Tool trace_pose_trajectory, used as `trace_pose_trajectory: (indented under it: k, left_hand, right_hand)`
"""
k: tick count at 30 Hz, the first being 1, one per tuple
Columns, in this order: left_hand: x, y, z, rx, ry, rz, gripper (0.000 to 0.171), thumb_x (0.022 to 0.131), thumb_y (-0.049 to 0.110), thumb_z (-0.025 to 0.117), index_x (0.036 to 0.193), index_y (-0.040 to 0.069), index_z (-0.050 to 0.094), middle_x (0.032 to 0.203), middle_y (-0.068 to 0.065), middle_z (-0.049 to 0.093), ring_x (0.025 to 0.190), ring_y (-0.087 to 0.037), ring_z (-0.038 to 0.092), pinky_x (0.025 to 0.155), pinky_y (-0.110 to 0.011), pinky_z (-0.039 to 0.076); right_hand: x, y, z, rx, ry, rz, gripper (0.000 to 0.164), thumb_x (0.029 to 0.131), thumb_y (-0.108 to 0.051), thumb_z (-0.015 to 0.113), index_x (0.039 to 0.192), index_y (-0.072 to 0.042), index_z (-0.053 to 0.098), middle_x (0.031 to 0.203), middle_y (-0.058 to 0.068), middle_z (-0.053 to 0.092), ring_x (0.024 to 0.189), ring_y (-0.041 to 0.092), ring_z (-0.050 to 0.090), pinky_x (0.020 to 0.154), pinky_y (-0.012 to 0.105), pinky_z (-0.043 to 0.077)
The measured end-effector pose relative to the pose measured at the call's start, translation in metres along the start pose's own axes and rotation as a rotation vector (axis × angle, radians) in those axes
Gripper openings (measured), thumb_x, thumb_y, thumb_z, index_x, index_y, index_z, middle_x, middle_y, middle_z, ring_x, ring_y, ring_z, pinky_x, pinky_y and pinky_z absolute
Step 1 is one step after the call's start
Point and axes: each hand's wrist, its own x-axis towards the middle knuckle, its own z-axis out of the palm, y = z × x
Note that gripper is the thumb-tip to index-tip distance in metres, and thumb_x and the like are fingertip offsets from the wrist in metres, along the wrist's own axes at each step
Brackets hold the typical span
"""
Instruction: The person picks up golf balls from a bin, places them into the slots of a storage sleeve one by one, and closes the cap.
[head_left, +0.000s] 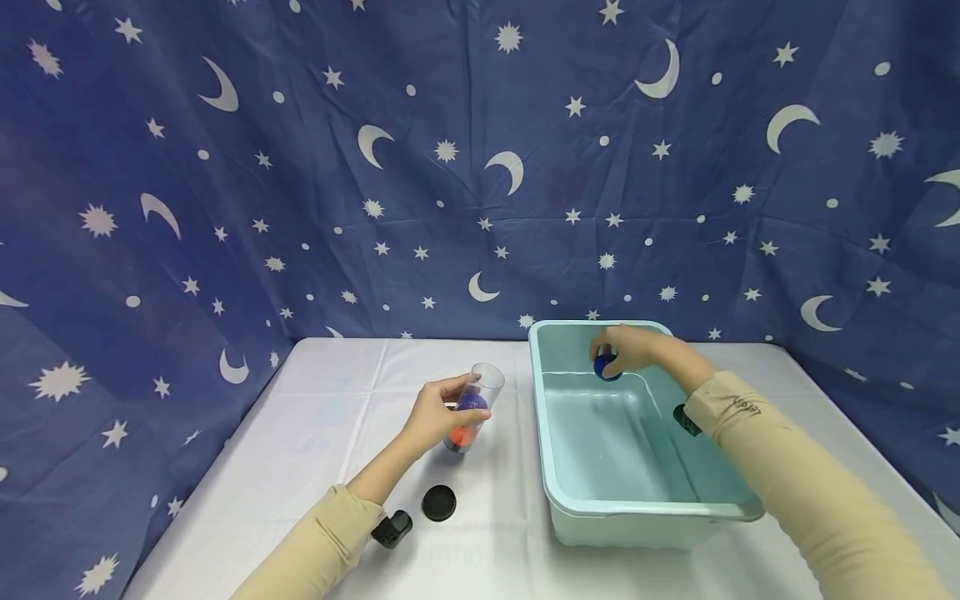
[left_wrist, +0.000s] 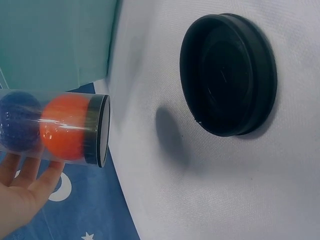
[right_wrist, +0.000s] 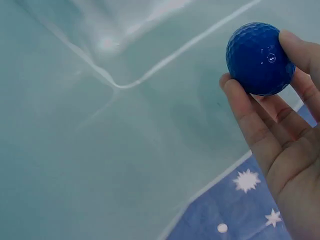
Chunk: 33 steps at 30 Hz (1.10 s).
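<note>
My left hand (head_left: 435,417) grips a clear plastic tube (head_left: 489,379), tilted a little, its top uncapped. Inside it an orange ball (left_wrist: 64,127) lies at the black-capped end, with a dark blue ball (left_wrist: 20,121) against it. Over the far part of a pale teal tub (head_left: 551,467), my right hand (head_left: 633,346) pinches a blue golf ball (right_wrist: 260,58) between thumb and fingers. On the cloth near my left wrist lies a round black lid (head_left: 438,503), its hollow side showing in the left wrist view.
A white cloth covers the table (head_left: 315,450). Behind it hangs a blue curtain (head_left: 420,192) with moons and stars. The tub's raised rim stands between the tube and my right hand. A black wrist camera (head_left: 392,529) sits at my left wrist.
</note>
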Motion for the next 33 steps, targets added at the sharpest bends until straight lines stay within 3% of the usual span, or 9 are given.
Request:
trace_pose_trajectory:
  k: [7, 17, 33]
  left_hand:
    - [-0.002, 0.0, 0.0, -0.008, -0.01, -0.011, 0.051, 0.073, 0.011, 0.08, 0.122, 0.008, 0.064, 0.116, -0.014, 0.067, 0.099, -0.025, 0.064, 0.081, -0.035, 0.055]
    - [0.0, 0.002, 0.006, -0.004, -0.001, -0.001, 0.049, 0.073, 0.011, 0.08, 0.12, 0.006, 0.064, 0.117, -0.015, 0.066, 0.098, -0.026, 0.064, 0.08, -0.036, 0.055]
    - [0.003, 0.006, 0.011, -0.035, -0.027, 0.007, 0.05, 0.074, 0.012, 0.08, 0.121, 0.005, 0.063, 0.116, -0.014, 0.067, 0.1, -0.026, 0.064, 0.083, -0.035, 0.054]
  right_hand:
    - [-0.006, -0.005, -0.013, 0.116, 0.107, 0.003, 0.027, 0.086, -0.01, 0.065, 0.11, 0.003, 0.063, 0.104, 0.021, 0.064, 0.092, 0.029, 0.064, 0.077, 0.037, 0.056]
    - [-0.009, -0.017, -0.024, 0.237, 0.26, -0.027, 0.031, 0.087, -0.011, 0.065, 0.114, 0.003, 0.061, 0.107, 0.02, 0.065, 0.084, 0.022, 0.067, 0.078, 0.037, 0.056]
    - [0.006, -0.068, -0.021, 0.352, 0.309, -0.141, 0.036, 0.085, -0.015, 0.069, 0.117, 0.001, 0.062, 0.111, 0.02, 0.064, 0.089, 0.025, 0.067, 0.081, 0.037, 0.057]
